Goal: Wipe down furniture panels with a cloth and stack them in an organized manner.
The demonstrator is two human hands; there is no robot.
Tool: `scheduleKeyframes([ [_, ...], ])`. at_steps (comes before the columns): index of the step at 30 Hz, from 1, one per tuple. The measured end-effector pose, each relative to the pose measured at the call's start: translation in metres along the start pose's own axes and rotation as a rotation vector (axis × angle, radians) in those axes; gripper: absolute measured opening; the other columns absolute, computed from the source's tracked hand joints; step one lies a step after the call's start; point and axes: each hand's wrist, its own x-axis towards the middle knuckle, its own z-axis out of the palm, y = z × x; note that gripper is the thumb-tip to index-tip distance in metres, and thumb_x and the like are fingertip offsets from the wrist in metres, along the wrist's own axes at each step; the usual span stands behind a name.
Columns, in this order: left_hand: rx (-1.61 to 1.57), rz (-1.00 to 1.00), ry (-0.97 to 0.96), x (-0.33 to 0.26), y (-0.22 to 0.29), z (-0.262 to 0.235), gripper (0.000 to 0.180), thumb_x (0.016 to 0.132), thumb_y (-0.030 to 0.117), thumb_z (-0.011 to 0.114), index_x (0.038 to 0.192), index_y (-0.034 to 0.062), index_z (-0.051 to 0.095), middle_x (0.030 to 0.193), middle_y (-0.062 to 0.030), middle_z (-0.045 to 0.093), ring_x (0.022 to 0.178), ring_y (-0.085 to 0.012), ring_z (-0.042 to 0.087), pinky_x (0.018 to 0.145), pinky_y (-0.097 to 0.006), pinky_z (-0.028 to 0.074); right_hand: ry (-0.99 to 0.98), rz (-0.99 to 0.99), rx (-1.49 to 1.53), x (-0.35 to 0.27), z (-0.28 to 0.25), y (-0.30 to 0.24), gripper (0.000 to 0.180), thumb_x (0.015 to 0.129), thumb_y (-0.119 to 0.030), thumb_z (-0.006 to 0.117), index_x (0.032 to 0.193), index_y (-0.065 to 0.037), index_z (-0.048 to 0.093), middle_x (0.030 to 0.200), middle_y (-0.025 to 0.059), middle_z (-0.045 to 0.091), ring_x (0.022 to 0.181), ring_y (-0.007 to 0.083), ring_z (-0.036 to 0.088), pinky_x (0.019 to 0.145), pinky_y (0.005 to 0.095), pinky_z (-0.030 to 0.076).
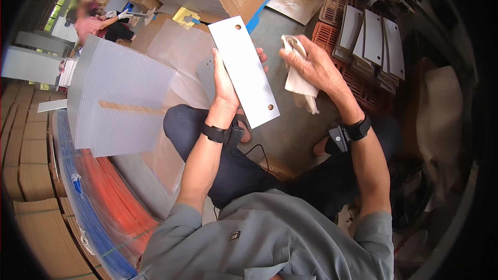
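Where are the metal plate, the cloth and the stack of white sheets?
metal plate (244,67), head view, middle of its face
cloth (301,84), head view, part hanging below the right hand
white sheets (122,101), head view, top sheet

Flat grey plate (245,70), long and rectangular, a hole near each end, held tilted above the lap. Crumpled white cloth (300,80) hangs just right of it.

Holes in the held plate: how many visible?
2: one hole near the plate top end, one hole near its bottom end. Left hand may hide others.
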Motion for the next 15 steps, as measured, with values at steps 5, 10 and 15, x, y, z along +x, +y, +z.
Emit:
scheduleKeyframes([
  [5,0.074,0.037,0.063,0.001,-0.012,0.027,0.079,0.102,0.071,0.03,0.16,0.0158,0.031,0.156,-0.0115,0.043,0.143,-0.0296,0.045,0.116,-0.047,0.042,0.24,-0.531,0.035,0.025,0.038,-0.037,0.054,0.108,-0.032,0.049,0.149,0.002,0.041,0.14,0.0266,0.046,0.134,0.0359,0.048,0.11,0.0432,0.042],
  [10,-0.052,0.064,0.242,0.018,-0.021,0.003,0.082,0.099,0.075,0.033,0.147,0.0095,0.046,0.137,-0.0168,0.056,0.123,-0.0314,0.059,0.107,-0.049,0.048,0.077,-0.497,-0.411,0.005,0.108,0.002,0.066,0.105,-0.038,0.053,0.156,-0.001,0.033,0.157,0.0249,0.038,0.149,0.0428,0.031,0.12,0.0607,0.026],
  [15,-0.066,0.212,0.268,0.024,0.015,-0.028,0.087,0.099,0.076,0.025,0.132,0.0009,0.052,0.109,-0.0196,0.064,0.101,-0.0339,0.062,0.097,-0.051,0.051,-0.145,-0.595,-0.307,-0.053,0.103,0.021,0.061,0.1,-0.019,0.058,0.156,-0.007,0.037,0.158,0.0185,0.041,0.146,0.039,0.038,0.12,0.0523,0.035],
])
